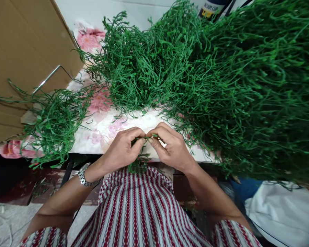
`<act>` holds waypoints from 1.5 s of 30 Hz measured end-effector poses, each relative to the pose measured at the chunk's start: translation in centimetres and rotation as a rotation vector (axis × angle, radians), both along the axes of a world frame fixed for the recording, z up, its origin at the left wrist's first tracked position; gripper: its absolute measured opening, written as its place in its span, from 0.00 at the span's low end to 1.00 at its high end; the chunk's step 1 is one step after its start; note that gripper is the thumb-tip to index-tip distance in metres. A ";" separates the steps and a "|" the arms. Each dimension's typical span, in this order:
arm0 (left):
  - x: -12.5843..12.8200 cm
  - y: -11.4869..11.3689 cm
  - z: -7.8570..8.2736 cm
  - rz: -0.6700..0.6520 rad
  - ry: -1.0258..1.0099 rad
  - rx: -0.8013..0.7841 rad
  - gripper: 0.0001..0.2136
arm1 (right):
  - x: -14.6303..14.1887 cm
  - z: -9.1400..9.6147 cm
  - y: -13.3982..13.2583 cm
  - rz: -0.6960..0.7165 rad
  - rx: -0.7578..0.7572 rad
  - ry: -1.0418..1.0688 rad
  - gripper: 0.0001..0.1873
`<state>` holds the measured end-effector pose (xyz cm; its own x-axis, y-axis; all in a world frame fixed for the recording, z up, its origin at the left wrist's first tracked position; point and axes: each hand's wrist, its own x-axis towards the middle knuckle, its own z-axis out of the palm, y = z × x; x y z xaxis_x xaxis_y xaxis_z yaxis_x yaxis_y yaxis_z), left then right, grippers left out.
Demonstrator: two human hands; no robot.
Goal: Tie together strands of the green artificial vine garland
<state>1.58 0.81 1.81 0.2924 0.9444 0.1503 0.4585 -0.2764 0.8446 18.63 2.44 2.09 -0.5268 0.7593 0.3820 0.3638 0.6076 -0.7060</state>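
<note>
My left hand (pixel 123 149) and my right hand (pixel 171 145) meet at the table's near edge, fingertips pinched together on a thin green plastic stem (pixel 147 138). A small tuft of green stems (pixel 137 165) hangs below my left hand, just above my striped shirt. A metal watch (pixel 83 175) sits on my left wrist. A huge heap of green plastic stems (pixel 247 89) fills the right and back of the table. A second mound of stems (pixel 141 68) lies straight ahead of my hands.
A smaller pile of stems (pixel 54 125) lies at the left table edge. A cardboard box (pixel 23 51) stands at far left with a metal wire handle (pixel 55 73). The floral tablecloth (pixel 103 128) shows between piles. White fabric (pixel 283 212) lies at lower right.
</note>
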 end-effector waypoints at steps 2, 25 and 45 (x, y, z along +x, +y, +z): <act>0.0 0.2 0.0 -0.018 0.018 0.028 0.06 | -0.1 -0.2 -0.1 -0.008 -0.032 0.003 0.06; 1.1 -0.6 0.4 -0.029 0.045 0.290 0.06 | 1.0 -1.2 -1.2 -0.002 -0.082 0.021 0.10; 1.4 1.5 1.4 -0.194 0.089 0.107 0.05 | 2.2 -0.8 0.6 0.258 -0.857 0.325 0.11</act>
